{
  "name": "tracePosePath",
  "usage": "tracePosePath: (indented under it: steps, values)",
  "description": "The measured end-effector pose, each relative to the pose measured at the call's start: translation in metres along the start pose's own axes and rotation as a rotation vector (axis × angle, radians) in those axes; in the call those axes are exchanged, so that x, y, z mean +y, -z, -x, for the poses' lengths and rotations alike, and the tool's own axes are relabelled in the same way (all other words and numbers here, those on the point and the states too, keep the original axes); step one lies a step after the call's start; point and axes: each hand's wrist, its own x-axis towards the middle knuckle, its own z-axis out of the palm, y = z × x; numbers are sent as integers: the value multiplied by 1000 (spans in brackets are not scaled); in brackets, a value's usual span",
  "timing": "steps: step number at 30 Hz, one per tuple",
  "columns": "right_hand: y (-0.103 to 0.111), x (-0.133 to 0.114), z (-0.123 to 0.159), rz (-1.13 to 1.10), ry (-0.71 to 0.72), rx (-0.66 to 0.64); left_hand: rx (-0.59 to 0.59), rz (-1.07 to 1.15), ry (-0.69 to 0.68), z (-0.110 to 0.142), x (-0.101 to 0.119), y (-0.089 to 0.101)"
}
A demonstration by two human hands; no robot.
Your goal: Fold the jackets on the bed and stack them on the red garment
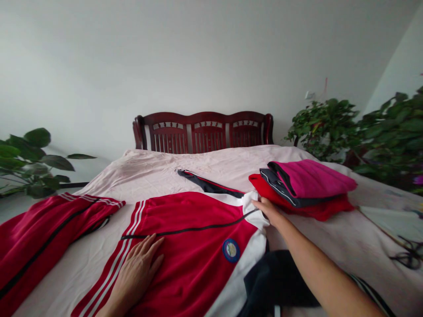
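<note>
A red zip-up jacket (194,215) with white shoulders, dark sleeves and a round blue badge lies spread on the bed, its collar toward the right. My left hand (142,259) rests flat on the jacket near its striped hem, fingers stretched out beside the black zipper. At the other end, my right hand (266,209) grips the white collar, with the thumb and fingers partly hidden by the cloth. One dark sleeve stretches away toward the headboard; the other lies under my right forearm.
Folded clothes (313,178), pink over dark over red, are stacked right of the collar. Another red jacket (49,233) lies at the left. A light flat item (390,222) with dark cords sits far right. Beyond are a wooden headboard (208,132) and leafy plants (327,125).
</note>
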Motion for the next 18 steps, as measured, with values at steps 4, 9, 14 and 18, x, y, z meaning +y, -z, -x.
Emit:
tracePosePath:
  steps: [4,9,14,18]
  values:
    - [0,-6,1,-125,-68,-97,11,19,-3,1,1,1]
    - [5,-8,-4,-121,-156,-126,23,27,-5,1,1,0]
    - [5,-16,2,-52,-76,-132,18,36,8,1,2,2]
    - [11,-21,1,168,16,-63,7,41,5,0,2,4]
